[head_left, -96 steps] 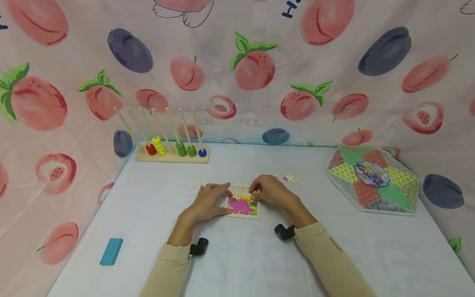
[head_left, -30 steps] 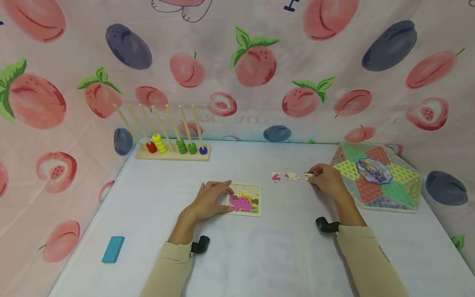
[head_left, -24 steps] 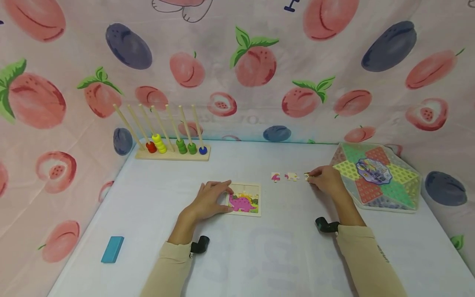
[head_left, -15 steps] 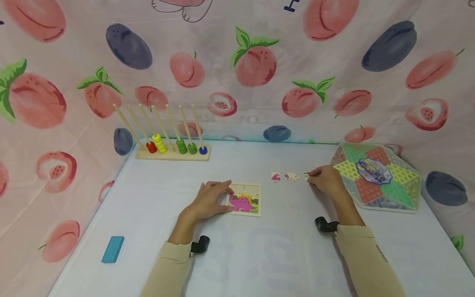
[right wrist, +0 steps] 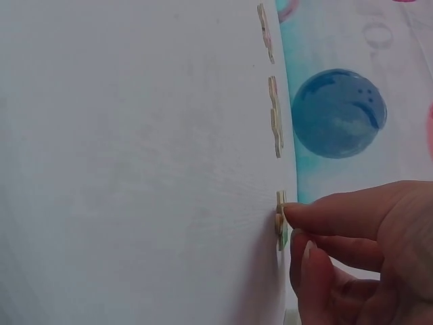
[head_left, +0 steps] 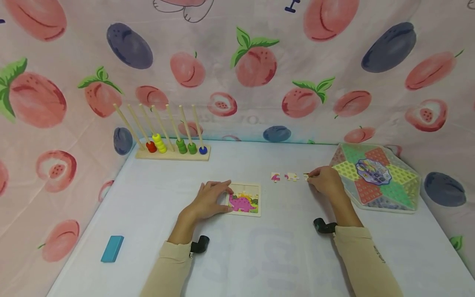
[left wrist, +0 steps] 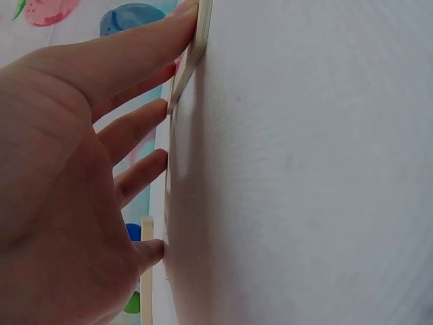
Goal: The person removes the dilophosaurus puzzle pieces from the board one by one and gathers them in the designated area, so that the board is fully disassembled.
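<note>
In the head view my left hand [head_left: 208, 202] holds the left side of a small wooden puzzle frame [head_left: 259, 202], with the thumb at its lower left and the index finger at its upper left. The frame bears a pink dinosaur picture [head_left: 243, 203]; its top part shows bare wood. The left wrist view has my left hand [left wrist: 74, 156] with its fingers spread and the thumb on the frame's edge [left wrist: 201, 34]. My right hand [head_left: 328, 181] pinches a puzzle piece [head_left: 306, 177] between thumb and finger, also seen in the right wrist view, the hand [right wrist: 379, 250] at the piece [right wrist: 280, 223].
Two loose pieces, one pink [head_left: 275, 177] and one pale [head_left: 292, 177], lie left of the right hand. A bead rack [head_left: 172, 156] stands at the back left. A blue block [head_left: 112, 249] lies front left. A hexagonal box [head_left: 375, 177] is at the right.
Since the oldest frame, my right hand has moved right, from the frame to the rightmost piece. Over the last second it has barely shifted. My left hand stays at the frame.
</note>
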`<state>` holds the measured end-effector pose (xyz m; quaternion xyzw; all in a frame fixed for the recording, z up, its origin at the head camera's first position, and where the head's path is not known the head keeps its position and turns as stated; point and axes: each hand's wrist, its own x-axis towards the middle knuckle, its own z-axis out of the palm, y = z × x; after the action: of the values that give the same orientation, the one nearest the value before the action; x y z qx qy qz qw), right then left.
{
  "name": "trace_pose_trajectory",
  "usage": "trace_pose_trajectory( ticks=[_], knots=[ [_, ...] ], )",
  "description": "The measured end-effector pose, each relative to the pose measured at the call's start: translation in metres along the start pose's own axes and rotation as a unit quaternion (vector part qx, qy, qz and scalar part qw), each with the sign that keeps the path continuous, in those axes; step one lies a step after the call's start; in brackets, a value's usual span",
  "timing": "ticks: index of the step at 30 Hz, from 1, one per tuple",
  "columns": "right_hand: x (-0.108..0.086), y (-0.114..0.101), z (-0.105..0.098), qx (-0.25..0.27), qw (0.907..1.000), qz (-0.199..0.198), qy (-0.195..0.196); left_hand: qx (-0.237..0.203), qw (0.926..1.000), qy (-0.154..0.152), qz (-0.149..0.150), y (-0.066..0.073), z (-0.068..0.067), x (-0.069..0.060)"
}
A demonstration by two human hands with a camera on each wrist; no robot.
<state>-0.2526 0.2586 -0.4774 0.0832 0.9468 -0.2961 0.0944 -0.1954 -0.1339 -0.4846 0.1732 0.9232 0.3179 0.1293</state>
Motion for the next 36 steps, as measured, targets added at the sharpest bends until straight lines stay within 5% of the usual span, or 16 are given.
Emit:
trace_pose_trajectory(
  ticks=[23,36],
  knots=[
    [-0.008,-0.012,0.008,-0.029,0.9942,-0.055,0.088,0.003,0.9999,0.008,0.014,-0.005,0.002,0.001],
    [-0.024,-0.082,0.039,0.018,0.9924,-0.121,0.013,-0.017,0.9994,-0.011,0.028,-0.005,0.000,-0.003]
  ],
)
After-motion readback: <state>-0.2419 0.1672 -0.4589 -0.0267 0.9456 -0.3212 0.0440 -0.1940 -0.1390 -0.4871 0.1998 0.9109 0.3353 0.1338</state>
